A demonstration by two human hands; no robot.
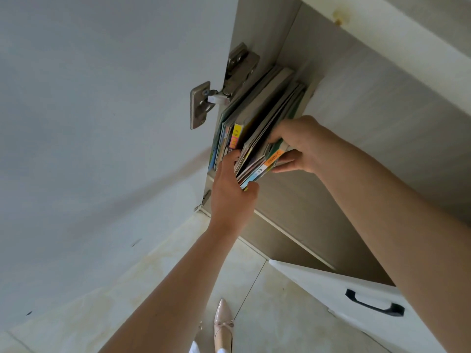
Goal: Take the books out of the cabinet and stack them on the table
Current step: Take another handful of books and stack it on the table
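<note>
Several thin books (265,110) stand upright on a shelf of the open cabinet (356,103), packed against its left wall. My left hand (230,192) grips the lower spines of a bundle of them, fingers on the left side and thumb under the edge. My right hand (298,146) holds the same bundle from the right, fingers curled over the top edges and thumb under a book with an orange label (274,157). A few books with a yellow spine label (237,131) stay further left, outside my grip. No table is in view.
The open left cabinet door (102,123) hangs on a metal hinge (204,105) close to the books. A lower white door with a black handle (374,303) stands open at the right. Below are a tiled floor (254,289) and my shoe (223,324).
</note>
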